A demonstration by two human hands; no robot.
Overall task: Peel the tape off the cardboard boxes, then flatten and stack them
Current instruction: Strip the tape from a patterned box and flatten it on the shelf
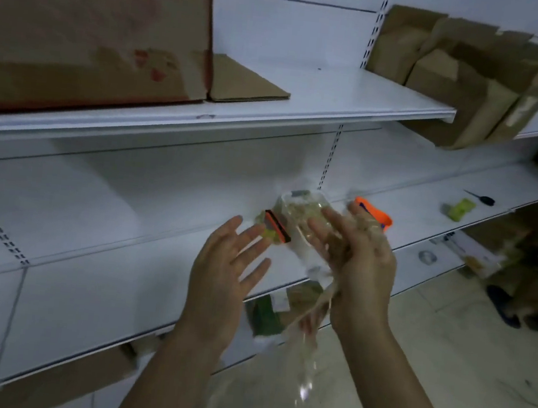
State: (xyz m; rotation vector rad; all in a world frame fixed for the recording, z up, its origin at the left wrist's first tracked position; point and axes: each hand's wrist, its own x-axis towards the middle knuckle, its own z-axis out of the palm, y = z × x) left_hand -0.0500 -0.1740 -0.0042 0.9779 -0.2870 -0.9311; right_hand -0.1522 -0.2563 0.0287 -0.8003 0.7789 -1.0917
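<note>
Crumpled clear tape strip (308, 367) clinging to right hand (357, 263), dangling down; can't tell whether pinched or just stuck. Left hand (221, 265) just beside, grip spread. Big brown red-printed cardboard box (90, 29) up-left on white shelf (339, 91), nearer left.

Dim, bluish light; motion blur throughout, with wide-angle bending at edges.

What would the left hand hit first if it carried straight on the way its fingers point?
Probably the black-and-orange strip, up and to the right, just past the fingers of the left hand. The clear tape wad in the right hand lies just beyond. Depth is unclear.
</note>
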